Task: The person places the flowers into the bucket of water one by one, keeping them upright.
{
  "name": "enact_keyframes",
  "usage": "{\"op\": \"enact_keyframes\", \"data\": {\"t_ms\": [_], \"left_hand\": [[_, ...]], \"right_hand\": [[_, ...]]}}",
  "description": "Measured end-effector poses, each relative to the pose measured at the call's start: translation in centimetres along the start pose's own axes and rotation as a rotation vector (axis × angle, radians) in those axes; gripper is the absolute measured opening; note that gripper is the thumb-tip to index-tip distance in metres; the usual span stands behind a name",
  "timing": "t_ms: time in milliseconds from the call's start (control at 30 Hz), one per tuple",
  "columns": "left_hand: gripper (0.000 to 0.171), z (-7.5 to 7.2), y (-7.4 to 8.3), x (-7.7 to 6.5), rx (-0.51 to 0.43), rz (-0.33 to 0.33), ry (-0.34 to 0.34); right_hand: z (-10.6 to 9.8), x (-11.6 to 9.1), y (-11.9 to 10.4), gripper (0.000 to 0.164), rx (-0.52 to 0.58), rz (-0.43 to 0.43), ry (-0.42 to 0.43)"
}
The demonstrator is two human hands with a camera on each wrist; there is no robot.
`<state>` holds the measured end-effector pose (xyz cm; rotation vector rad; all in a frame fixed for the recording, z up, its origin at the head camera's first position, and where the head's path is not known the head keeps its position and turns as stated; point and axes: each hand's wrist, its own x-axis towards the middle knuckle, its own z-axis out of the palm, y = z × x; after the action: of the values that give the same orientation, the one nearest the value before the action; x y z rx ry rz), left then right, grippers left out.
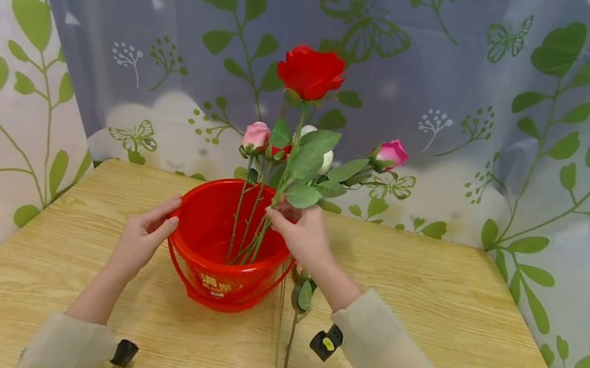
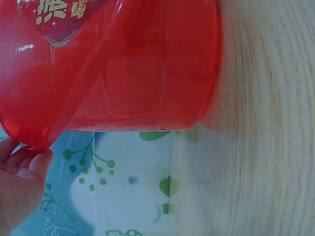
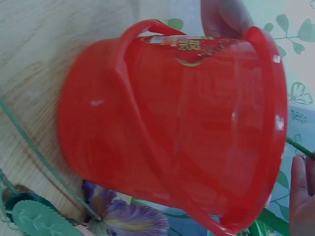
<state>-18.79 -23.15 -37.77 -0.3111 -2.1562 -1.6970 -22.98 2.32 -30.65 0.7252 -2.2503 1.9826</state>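
A red plastic bucket (image 1: 193, 218) stands on the table with several artificial flowers upright in it. My left hand (image 1: 138, 243) pinches its left rim between thumb and fingers, which the left wrist view shows at the bucket wall (image 2: 133, 73). Over the right rim, my right hand (image 1: 308, 237) pinches a green stem among the leaves. Tallest of the flowers is a big red rose (image 1: 311, 75). Lower down are a pink rosebud (image 1: 257, 135), a white bud (image 1: 326, 162) and a magenta rose (image 1: 392, 154) leaning right. The right hand's far fingers are partly hidden by leaves.
Right of the bucket, long-stemmed flowers lie on the wooden table (image 1: 426, 312), one with a green leaf (image 1: 305, 295). A purple flower (image 3: 130, 221) lies against the bucket's base in the right wrist view. A leaf-printed curtain (image 1: 171, 11) hangs behind.
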Motion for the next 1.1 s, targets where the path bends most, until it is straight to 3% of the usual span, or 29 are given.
{"op": "enact_keyframes", "data": {"t_ms": [233,533,800,1100], "left_hand": [[0.04,0.0,0.0,-0.1,-0.004,-0.004,0.002],[0.041,-0.1,0.1,-0.1,-0.002,-0.011,-0.001],[0.041,-0.1,0.1,-0.1,0.025,-0.011,0.009],[0.041,-0.1,0.2,-0.1,0.035,-0.017,0.005]], "right_hand": [[0.2,-0.2,0.8,0.019,-0.053,0.022,-0.066],[0.2,-0.2,1.2,0.027,-0.225,0.06,-0.167],[0.3,0.0,0.9,0.012,-0.333,0.087,-0.225],[0.7,0.3,0.4,0.011,-0.427,0.072,-0.389]]}}
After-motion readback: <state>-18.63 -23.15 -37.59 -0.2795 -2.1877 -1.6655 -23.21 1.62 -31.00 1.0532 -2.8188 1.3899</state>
